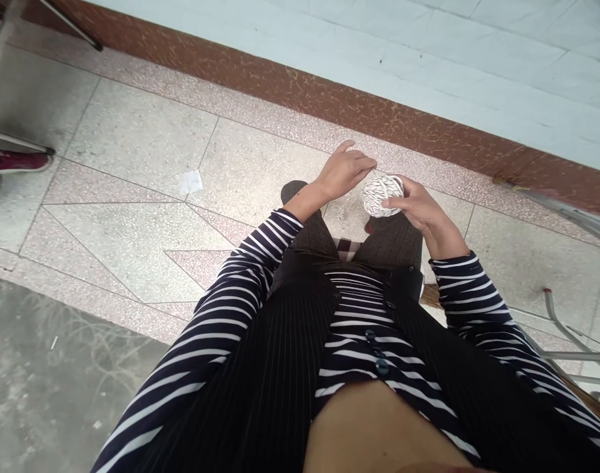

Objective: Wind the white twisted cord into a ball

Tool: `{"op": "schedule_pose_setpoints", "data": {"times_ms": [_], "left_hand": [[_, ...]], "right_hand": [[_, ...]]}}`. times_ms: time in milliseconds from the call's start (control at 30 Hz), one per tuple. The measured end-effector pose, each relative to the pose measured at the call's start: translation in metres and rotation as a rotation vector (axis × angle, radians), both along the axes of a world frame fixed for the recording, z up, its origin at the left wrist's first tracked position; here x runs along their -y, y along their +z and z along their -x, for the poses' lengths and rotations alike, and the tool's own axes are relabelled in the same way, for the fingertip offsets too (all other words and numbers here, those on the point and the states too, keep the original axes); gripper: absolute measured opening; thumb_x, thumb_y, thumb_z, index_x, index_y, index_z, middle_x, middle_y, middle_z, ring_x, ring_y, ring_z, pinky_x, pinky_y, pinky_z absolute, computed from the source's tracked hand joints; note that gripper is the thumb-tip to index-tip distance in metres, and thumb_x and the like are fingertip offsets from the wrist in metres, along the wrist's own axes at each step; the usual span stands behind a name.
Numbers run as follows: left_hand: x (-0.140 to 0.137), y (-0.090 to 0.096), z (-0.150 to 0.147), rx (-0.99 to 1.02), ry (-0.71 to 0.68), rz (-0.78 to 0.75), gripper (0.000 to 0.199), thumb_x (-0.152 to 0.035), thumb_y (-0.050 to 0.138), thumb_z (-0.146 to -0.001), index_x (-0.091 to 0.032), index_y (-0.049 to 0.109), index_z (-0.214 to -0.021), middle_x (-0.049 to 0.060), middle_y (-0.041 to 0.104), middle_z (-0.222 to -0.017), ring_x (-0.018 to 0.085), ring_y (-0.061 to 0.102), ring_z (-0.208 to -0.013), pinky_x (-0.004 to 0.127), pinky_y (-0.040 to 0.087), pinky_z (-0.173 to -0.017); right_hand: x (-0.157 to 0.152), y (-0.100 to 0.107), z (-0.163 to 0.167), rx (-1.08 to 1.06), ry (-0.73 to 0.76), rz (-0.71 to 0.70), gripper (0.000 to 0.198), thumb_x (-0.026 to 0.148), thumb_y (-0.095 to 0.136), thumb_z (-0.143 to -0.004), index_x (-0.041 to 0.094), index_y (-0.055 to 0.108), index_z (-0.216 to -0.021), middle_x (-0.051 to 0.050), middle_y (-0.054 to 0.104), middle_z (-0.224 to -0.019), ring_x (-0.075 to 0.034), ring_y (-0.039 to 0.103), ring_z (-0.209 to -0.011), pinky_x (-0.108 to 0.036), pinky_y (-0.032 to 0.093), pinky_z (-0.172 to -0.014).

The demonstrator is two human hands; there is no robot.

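Note:
A round ball of white cord [378, 196], wound in many crossing strands, is held above my knees. My right hand [422, 209] wraps around its right side, with the thumb across the front and fingers behind. Just above and left of the ball is my left hand [346, 172], its fingertips bent together in a pinch and one finger raised. What lies between those fingertips is too small to make out. Dark trousers [391, 243] on my legs are below the ball.
A pale wall [378, 52] with a brown skirting band [280, 82] runs along the far side. On the tiled floor lies a small white paper [190, 182]. Metal legs [556, 309] stand at the right. Another person's red shoe [18, 161] is at the left.

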State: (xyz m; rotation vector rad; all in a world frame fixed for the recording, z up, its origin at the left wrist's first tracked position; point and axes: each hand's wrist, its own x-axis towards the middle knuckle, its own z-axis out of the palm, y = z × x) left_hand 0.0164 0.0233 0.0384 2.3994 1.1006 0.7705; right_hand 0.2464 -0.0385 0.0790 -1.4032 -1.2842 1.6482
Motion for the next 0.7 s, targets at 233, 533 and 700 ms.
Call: {"op": "schedule_pose_setpoints", "data": {"times_ms": [233,533,700], "left_hand": [[-0.017,-0.035,0.001,0.113,0.082,0.191,0.031,-0.034,0.055,-0.109,-0.022,0.080,-0.122,0.009,0.083,-0.118,0.025,0.077,-0.113,0.041,0.052,-0.114],[0.018,-0.089,-0.010,0.244,0.078,0.557,0.047,-0.017,0.057,-0.093,-0.016,0.076,-0.135,0.013,0.081,-0.121,0.021,0.074,-0.106,0.033,0.056,-0.100],[0.024,-0.087,-0.023,0.327,0.053,0.640,0.031,-0.029,0.069,-0.090,-0.015,0.082,-0.114,0.010,0.082,-0.112,0.022,0.073,-0.105,0.031,0.055,-0.100]], "right_hand": [[-0.003,0.026,-0.011,-0.040,-0.029,-0.084,0.070,0.031,0.101,-0.050,0.029,0.075,-0.115,-0.002,0.079,-0.117,-0.038,0.070,-0.128,-0.058,0.056,-0.117],[-0.010,0.063,-0.009,-0.128,-0.021,-0.123,0.059,0.040,0.103,-0.058,0.032,0.075,-0.108,-0.002,0.081,-0.119,-0.038,0.067,-0.135,-0.058,0.059,-0.115],[-0.006,0.076,-0.002,-0.188,-0.048,-0.121,0.062,0.041,0.104,-0.051,0.031,0.077,-0.106,-0.002,0.082,-0.116,-0.038,0.068,-0.135,-0.058,0.061,-0.113]]}}
